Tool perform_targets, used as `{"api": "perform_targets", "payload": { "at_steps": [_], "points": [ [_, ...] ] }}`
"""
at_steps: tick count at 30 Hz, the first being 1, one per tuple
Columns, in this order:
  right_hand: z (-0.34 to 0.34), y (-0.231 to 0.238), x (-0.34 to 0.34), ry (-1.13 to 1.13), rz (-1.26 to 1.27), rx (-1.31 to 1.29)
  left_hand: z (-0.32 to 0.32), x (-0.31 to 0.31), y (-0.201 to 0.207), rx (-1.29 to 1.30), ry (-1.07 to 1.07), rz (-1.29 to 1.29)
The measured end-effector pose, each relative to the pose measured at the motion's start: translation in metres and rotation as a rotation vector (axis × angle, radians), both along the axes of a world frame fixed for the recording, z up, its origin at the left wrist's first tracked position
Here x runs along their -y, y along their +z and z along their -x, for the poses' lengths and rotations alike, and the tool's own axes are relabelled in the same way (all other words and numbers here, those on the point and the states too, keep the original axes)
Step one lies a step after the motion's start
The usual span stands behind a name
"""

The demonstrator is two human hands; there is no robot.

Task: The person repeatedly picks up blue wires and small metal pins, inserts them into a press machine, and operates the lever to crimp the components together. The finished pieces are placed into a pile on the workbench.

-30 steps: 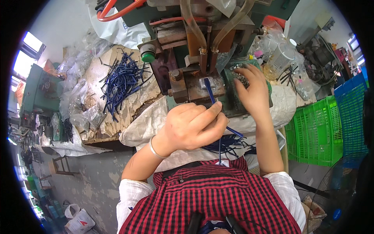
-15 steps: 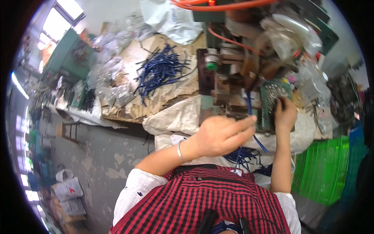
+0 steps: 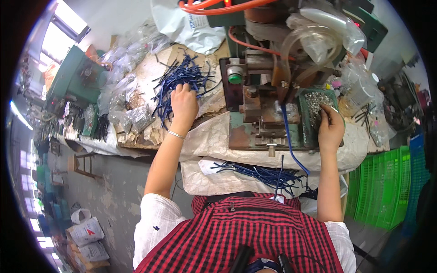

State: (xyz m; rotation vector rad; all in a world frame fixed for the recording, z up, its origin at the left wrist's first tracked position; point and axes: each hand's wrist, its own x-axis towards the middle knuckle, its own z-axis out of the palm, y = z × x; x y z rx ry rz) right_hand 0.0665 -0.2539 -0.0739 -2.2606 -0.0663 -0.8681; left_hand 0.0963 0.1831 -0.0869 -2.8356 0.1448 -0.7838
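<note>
My left hand (image 3: 184,105) reaches onto a loose pile of dark blue cords (image 3: 182,75) on the worn board. Its fingers are curled together against the cords; what they hold, if anything, is hidden. At the right, my right hand (image 3: 331,129) dips its pinched thumb and forefinger into a green tray (image 3: 306,129) of small shiny metal pieces (image 3: 317,102). Anything between those fingertips is too small to make out. Between the hands stands a metal press (image 3: 261,107). A single blue cord (image 3: 289,141) hangs from its middle, curving toward me, touched by neither hand.
More blue cords (image 3: 264,175) lie on pale sheeting just before my apron. Clear plastic bags (image 3: 136,116) crowd the left of the bench, and a white bag (image 3: 195,27) lies behind. Orange hoses (image 3: 236,8) cross above the press. Green crates (image 3: 380,186) stand lower right.
My left hand has gone from beside the cord at the press, left and away from me, to the cord pile. My right hand stays at the tray. The view has shifted slightly.
</note>
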Motion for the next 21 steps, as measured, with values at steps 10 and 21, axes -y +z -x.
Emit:
{"api": "perform_targets", "payload": {
  "at_steps": [10,21],
  "points": [
    [0.061,0.017,0.001,0.069,-0.524,-0.083,0.003,0.016,0.017,0.309,-0.255,1.36],
    [0.027,0.057,-0.105,0.403,-0.855,-0.05,0.044,0.059,0.01,-0.222,-0.073,1.973]
  ]
}}
